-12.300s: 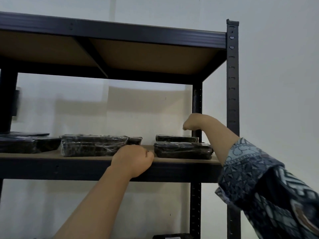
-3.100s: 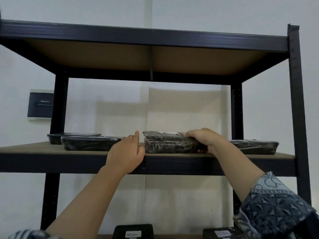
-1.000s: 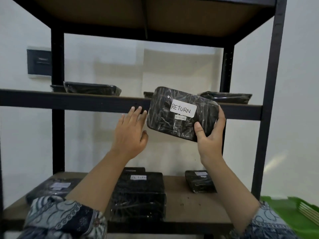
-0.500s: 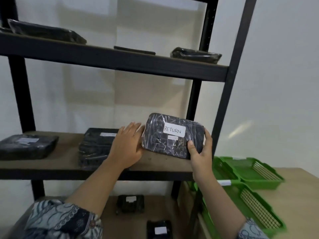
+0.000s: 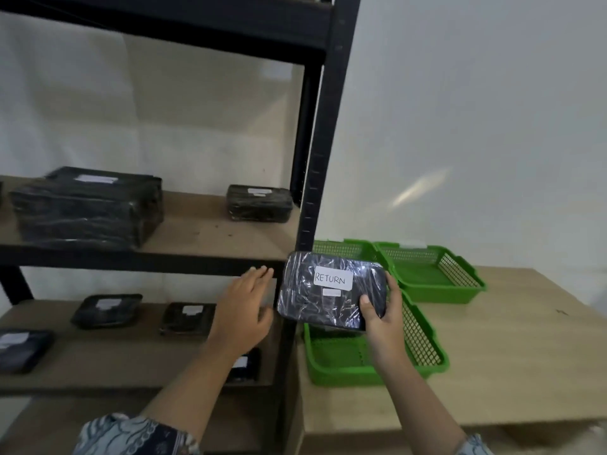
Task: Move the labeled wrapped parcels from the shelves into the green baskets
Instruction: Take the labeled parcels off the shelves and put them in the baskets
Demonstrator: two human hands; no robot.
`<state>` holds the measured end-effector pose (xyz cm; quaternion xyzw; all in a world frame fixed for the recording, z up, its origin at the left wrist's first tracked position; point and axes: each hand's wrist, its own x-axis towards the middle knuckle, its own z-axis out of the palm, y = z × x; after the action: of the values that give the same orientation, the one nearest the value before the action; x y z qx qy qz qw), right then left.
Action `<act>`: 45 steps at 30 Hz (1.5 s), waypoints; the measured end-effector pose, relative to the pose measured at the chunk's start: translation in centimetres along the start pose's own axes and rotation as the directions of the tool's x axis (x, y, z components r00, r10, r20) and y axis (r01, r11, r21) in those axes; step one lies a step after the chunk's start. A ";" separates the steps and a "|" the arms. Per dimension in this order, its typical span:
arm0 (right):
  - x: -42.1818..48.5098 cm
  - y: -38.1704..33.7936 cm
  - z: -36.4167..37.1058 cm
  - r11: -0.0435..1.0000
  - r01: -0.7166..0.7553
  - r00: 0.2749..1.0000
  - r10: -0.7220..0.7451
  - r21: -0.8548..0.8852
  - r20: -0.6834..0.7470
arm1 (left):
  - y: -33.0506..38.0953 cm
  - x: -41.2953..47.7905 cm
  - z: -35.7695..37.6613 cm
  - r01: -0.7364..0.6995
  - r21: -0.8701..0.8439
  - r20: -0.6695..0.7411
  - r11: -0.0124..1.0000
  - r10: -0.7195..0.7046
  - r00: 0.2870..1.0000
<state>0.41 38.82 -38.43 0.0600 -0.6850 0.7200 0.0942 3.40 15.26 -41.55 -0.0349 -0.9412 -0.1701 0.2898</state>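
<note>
A patterned sleeve (image 5: 138, 435) sits at the very bottom, on the left arm. The left hand (image 5: 243, 310) is open, with its fingers spread and nothing in it. It floats in front of the black shelf post (image 5: 323, 136), just beside the parcel but not touching it.

The right hand (image 5: 382, 318) holds a black wrapped parcel (image 5: 328, 292) by its right end, thumb on top and fingers curled under it. The parcel is wrapped in shiny clear film. A white label (image 5: 332, 278) on top says "RETURN", and there is a smaller white tag under it that is too blurry to read. The parcel is up in the air, tilted a little, over the far end of the nearest green basket (image 5: 348, 362).

That basket sits on the wooden table (image 5: 525, 356), by the table's left edge next to the shelves. Its floor looks bare where it shows. Two more green baskets stand behind it, side by side: one at the far left corner of the table (image 5: 345, 249), partly hidden by the parcel, and one to the right of it (image 5: 430, 274).

On the left, the lower shelf (image 5: 115, 359) has small black parcels with white labels: one at the left edge (image 5: 19, 349), two farther back (image 5: 106, 310) (image 5: 187, 318), and one partly hidden behind the left arm (image 5: 244, 367).

The shelf above (image 5: 210, 231) holds a big stack of black parcels (image 5: 88, 211) on the left and one small parcel (image 5: 259, 203) near the right back corner.
</note>
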 end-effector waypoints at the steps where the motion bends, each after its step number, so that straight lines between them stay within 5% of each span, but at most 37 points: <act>1: 0.3 0.8 -1.3 0.999 -0.021 1.000 0.021 -0.024 -0.004 | 0.9 -0.6 1.3 0.010 -0.014 0.022 1.000 -0.010 1.000; 10: 3.3 8.1 -8.4 0.969 -0.220 0.974 0.212 -0.116 -0.079 | 4.2 -3.0 10.3 0.056 0.024 0.268 0.998 -0.061 0.962; 17: 6.9 12.5 -10.1 0.881 -0.397 0.916 0.400 -0.259 -0.041 | 4.8 -3.0 14.4 0.120 0.099 0.473 0.988 -0.152 0.868; 24: 9.5 14.7 -9.1 0.758 -0.482 0.838 0.545 -0.440 0.022 | 5.1 -3.5 16.2 0.185 0.165 0.516 0.969 -0.244 0.821; 33: 10.1 15.9 -7.5 0.467 -0.337 0.740 0.668 -0.818 0.077 | 5.0 -3.8 16.3 0.184 0.188 0.465 0.965 -0.252 0.848; 45: 9.4 17.2 -8.1 0.165 -0.018 0.791 0.605 -0.986 0.087 | 5.1 -3.7 16.6 0.175 0.239 0.500 0.955 -0.276 0.821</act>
<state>-12.13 46.63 -53.66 0.0120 -0.9703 0.1099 -0.2151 -1.58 25.80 -54.90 0.0583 -0.9932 -0.1004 -0.0004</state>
